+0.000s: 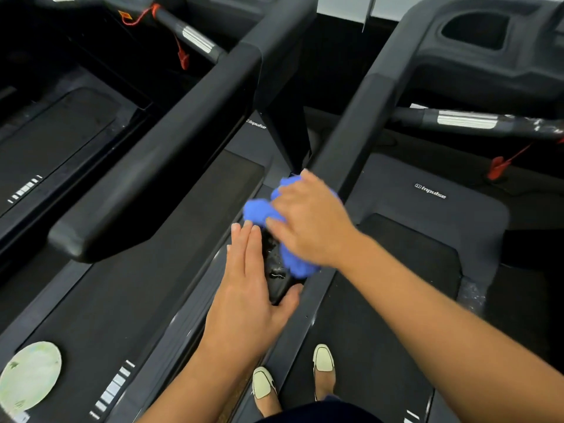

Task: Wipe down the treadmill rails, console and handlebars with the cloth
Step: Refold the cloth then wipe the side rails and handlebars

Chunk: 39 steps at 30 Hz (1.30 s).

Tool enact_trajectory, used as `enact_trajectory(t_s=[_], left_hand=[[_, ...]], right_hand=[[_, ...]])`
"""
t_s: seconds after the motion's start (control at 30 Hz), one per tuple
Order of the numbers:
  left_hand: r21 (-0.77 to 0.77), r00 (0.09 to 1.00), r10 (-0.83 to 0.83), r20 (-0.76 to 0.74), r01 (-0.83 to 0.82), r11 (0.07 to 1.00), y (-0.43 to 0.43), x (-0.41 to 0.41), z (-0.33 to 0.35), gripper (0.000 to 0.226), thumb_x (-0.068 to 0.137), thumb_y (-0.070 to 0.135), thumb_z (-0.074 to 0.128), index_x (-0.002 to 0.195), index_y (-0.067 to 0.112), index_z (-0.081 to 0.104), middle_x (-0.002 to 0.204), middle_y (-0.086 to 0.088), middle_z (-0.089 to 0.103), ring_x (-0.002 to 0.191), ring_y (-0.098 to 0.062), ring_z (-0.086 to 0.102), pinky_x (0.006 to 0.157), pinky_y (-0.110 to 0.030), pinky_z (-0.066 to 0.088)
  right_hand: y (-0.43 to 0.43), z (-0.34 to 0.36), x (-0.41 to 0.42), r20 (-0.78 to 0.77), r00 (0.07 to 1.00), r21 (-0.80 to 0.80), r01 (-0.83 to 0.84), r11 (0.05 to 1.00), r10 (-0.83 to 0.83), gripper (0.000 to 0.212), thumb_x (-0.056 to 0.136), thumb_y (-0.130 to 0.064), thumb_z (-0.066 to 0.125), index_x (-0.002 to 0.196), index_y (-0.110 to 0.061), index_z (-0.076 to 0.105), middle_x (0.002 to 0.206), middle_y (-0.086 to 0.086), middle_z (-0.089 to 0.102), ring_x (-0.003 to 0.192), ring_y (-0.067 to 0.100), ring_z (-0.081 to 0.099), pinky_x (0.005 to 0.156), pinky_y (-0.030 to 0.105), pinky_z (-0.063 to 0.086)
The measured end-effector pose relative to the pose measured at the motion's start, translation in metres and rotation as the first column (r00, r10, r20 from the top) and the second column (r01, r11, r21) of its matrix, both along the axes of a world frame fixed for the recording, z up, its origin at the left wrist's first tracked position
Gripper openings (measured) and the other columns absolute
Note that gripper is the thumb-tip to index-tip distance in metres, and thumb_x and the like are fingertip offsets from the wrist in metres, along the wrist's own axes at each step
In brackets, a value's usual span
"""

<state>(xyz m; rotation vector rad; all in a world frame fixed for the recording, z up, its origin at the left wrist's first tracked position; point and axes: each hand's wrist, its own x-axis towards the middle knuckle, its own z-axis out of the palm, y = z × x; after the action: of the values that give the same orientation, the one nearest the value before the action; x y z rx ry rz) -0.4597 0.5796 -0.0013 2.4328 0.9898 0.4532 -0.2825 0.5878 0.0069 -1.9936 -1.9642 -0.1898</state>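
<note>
Two black treadmills stand side by side. My right hand [308, 221] presses a bunched blue cloth [259, 210] onto the lower part of the right treadmill's left handrail [357, 123]. The rail's end [276, 270] looks wet and shiny. My left hand [247, 288] cups that end, with the fingers straight along its left side and the thumb round its tip. The console [476, 29] with a cup recess is at the top right, blurred by motion.
The neighbouring treadmill's thick handrail [158, 166] runs parallel on the left. A silver-banded grip bar [467, 120] and a red safety clip [497, 167] sit to the right. A pale round disc [30, 377] lies on the left belt. My shoes [323, 358] stand on the right deck.
</note>
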Motion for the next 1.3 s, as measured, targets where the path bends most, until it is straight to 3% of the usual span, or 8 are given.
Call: enact_trajectory(t_s=[0.13,0.27,0.37,0.6,0.73,0.97,1.2,1.3], left_hand=[[-0.005,1.000,-0.004,0.019,0.004,1.000,0.000,-0.001,0.001,0.099,0.076,0.050,0.062,0.148,0.003,0.013,0.157,-0.011,0.013,0.145,-0.008,-0.003,0.106,-0.021,0.026],[-0.025,0.999,-0.002,0.038,0.003,1.000,0.000,-0.001,0.005,0.102,0.075,0.048,0.063,0.150,0.003,0.009,0.159,-0.010,0.007,0.145,-0.006,-0.007,0.103,0.002,0.003],[0.003,0.998,-0.016,0.057,0.016,1.000,0.000,-0.002,0.003,0.104,0.074,0.043,0.067,0.148,-0.002,0.009,0.157,-0.016,0.008,0.146,-0.016,-0.003,0.108,-0.003,0.001],[0.012,0.997,-0.072,0.035,0.071,0.997,0.001,-0.004,0.001,0.108,0.074,0.047,0.065,0.149,0.003,0.001,0.158,-0.015,0.000,0.146,-0.020,-0.008,0.117,-0.040,0.017],[-0.001,0.997,-0.069,0.032,0.069,0.998,0.001,-0.005,0.003,0.115,0.071,0.048,0.072,0.149,0.012,-0.004,0.158,-0.003,-0.007,0.146,-0.015,-0.012,0.118,-0.025,0.004],[-0.037,0.993,-0.108,-0.051,0.106,0.994,-0.003,-0.009,0.008,0.111,0.075,0.072,0.046,0.150,0.009,-0.005,0.159,-0.005,-0.008,0.146,-0.017,-0.012,0.117,-0.045,0.018],[-0.010,0.982,-0.087,-0.165,0.086,0.996,-0.011,-0.026,0.008,0.073,0.092,0.055,0.011,0.151,0.011,0.006,0.159,0.001,-0.001,0.143,-0.008,-0.020,0.114,-0.025,-0.009],[-0.034,0.988,-0.100,-0.115,0.097,0.995,-0.011,-0.029,0.005,0.071,0.094,0.052,0.016,0.150,0.009,0.014,0.157,0.005,0.005,0.143,-0.005,-0.018,0.115,-0.025,-0.007]], right_hand=[[-0.028,-0.006,0.001,-0.059,0.983,-0.016,-0.176,0.984,0.175,0.045,0.091,-0.041,0.040,0.096,-0.006,0.068,0.100,0.003,0.068,0.109,0.025,0.057,0.109,0.036,0.021],[0.000,0.008,0.026,-0.075,0.997,-0.100,-0.011,0.995,0.003,0.047,0.090,-0.037,0.034,0.072,-0.001,0.060,0.076,0.012,0.060,0.078,0.035,0.056,0.093,0.046,0.037],[0.002,0.007,-0.003,0.027,0.999,-0.078,-0.018,0.997,0.020,0.041,0.086,-0.035,0.038,0.063,-0.008,0.057,0.063,0.009,0.055,0.071,0.032,0.053,0.096,0.046,0.032],[-0.027,-0.005,0.010,-0.060,0.983,-0.033,-0.173,0.984,0.171,0.047,0.092,-0.038,0.040,0.106,-0.002,0.066,0.111,0.009,0.067,0.117,0.031,0.054,0.110,0.044,0.022],[-0.011,-0.003,0.004,-0.018,1.000,-0.038,0.022,0.999,-0.022,0.048,0.089,-0.038,0.038,0.084,0.001,0.067,0.095,0.014,0.069,0.108,0.032,0.060,0.106,0.054,0.029],[-0.055,-0.035,-0.003,-0.299,0.952,0.202,0.000,0.979,0.061,0.053,0.101,-0.039,0.031,0.129,0.001,0.052,0.134,0.010,0.055,0.134,0.027,0.037,0.116,0.049,0.017],[-0.044,-0.033,-0.031,-0.867,0.430,0.036,0.559,0.829,-0.252,0.055,0.098,-0.030,0.036,0.149,-0.017,0.022,0.155,-0.011,0.013,0.146,0.011,0.002,0.118,0.032,0.014],[-0.069,-0.049,-0.080,-0.903,0.421,0.153,0.489,0.859,-0.079,0.056,0.098,-0.031,0.037,0.149,-0.030,0.015,0.158,-0.014,0.008,0.147,0.015,0.005,0.119,0.036,0.015]])
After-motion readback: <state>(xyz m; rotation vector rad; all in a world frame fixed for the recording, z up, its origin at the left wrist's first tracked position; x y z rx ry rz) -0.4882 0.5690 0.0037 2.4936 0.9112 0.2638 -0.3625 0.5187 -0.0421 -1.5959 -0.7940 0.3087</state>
